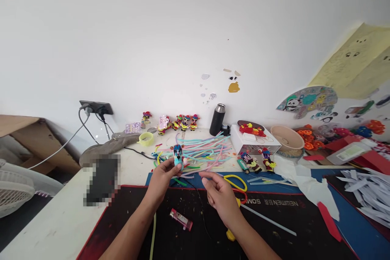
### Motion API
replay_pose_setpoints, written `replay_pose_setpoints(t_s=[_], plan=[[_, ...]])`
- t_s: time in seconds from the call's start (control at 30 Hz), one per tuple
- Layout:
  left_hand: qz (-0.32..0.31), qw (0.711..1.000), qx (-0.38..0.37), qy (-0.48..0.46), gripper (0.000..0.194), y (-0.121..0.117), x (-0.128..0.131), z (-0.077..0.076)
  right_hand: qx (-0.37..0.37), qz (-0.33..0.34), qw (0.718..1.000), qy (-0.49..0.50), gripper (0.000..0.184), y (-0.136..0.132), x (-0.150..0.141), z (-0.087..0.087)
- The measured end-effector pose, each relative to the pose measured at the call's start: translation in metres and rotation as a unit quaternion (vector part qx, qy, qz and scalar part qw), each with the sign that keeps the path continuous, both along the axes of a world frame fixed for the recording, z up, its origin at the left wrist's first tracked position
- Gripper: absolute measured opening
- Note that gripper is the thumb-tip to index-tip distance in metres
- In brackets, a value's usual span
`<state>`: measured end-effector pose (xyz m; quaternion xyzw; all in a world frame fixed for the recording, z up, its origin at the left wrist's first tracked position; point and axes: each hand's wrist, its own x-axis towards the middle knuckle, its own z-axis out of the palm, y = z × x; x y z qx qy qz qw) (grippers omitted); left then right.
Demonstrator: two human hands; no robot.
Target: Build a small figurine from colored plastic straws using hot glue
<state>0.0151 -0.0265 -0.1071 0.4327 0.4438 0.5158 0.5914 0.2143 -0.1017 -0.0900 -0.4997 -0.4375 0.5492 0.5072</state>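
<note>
My left hand (167, 176) pinches a small figure (178, 154) upright between thumb and fingers, above the back edge of the dark mat. The figure has a dark blue and black head with red bits and a light blue lower part. My right hand (219, 195) hovers a little to the right, apart from the figure. Its fingers are loosely curled, the index finger stretched towards the figure, and nothing shows in its grip. Behind both hands lies a spread of pastel fuzzy craft stems (204, 148). A pink lighter (181, 219) lies on the mat between my forearms.
Finished-looking figures (186, 122) stand by the wall, with others (268, 160) at right. A black flask (217, 120), white box (256, 140) and beige bowl (288, 137) stand behind. Yellow-handled scissors (236, 178) lie partly under my right hand. A fan (18, 189) is at left.
</note>
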Motion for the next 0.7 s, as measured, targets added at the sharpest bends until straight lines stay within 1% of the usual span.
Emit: replay_pose_setpoints(t_s=[0.1, 0.17, 0.23, 0.3, 0.43, 0.53, 0.63, 0.7], plan=[[0.037, 0.999, -0.01, -0.02, 0.061, 0.002, -0.005, 0.004, -0.012, -0.039, 0.999, -0.005, 0.066, -0.019, 0.014, 0.003], [0.05, 0.999, -0.01, -0.019, 0.063, 0.002, -0.011, 0.009, -0.023, -0.071, 0.997, -0.012, 0.068, -0.033, 0.024, 0.003], [0.053, 0.999, -0.007, 0.004, 0.061, 0.0, -0.019, 0.013, -0.043, -0.081, 0.996, -0.019, 0.069, -0.045, 0.035, 0.002], [0.054, 0.998, -0.001, 0.043, 0.061, -0.003, -0.03, 0.016, -0.053, -0.111, 0.992, -0.008, 0.072, -0.057, 0.045, -0.001], [0.031, 0.992, -0.002, 0.124, 0.06, -0.013, -0.056, 0.017, -0.092, -0.13, 0.987, 0.015, 0.077, -0.075, 0.056, -0.009], [0.035, 0.982, 0.006, 0.185, 0.06, -0.021, -0.071, 0.017, -0.096, -0.137, 0.986, 0.021, 0.077, -0.085, 0.057, -0.017], [0.027, 0.971, 0.029, 0.234, 0.054, -0.03, -0.073, 0.016, -0.101, -0.138, 0.985, 0.03, 0.078, -0.092, 0.057, -0.025], [-0.009, 0.967, 0.032, 0.251, 0.049, -0.037, -0.066, 0.014, -0.1, -0.137, 0.985, 0.036, 0.078, -0.095, 0.056, -0.027]])
